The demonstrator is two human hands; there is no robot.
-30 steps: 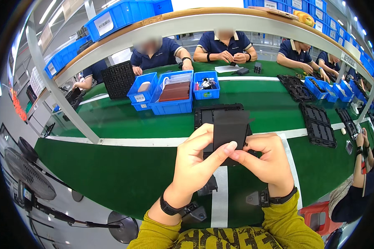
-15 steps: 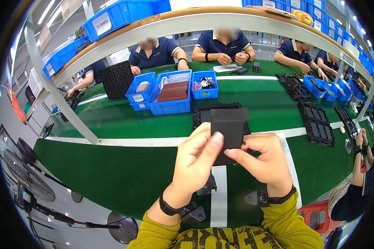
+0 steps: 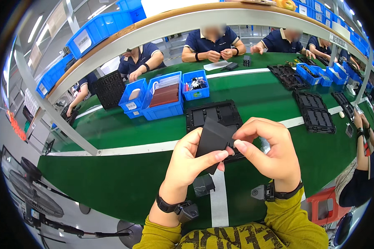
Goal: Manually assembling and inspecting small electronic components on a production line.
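Observation:
A flat, matte black rectangular piece [image 3: 210, 143] is in my left hand [image 3: 185, 159], thumb across its face and fingers behind it. It tilts, and its upper right part looks folded or lifted like a flap. My right hand [image 3: 276, 151] is closed in a pinch at the piece's right corner; the fingertips hide what exactly they grip. Behind it lies a black plastic tray [image 3: 218, 110] with moulded compartments, partly covered by the piece and my hands. A small dark, glossy object [image 3: 203, 185] rests on the green table below my left hand.
Blue bins with brown sheets [image 3: 165, 95] and small parts [image 3: 196, 85] stand at far left, next to an upright black tray [image 3: 109, 89]. More black trays [image 3: 314, 112] lie right. A shelf beam [image 3: 195, 18] crosses overhead. Co-workers sit opposite and at right.
The black piece has turned from nearly upright to slanted, and its upper right part now stands out like a flap. My right fingers have moved up to its right corner. The view has shifted.

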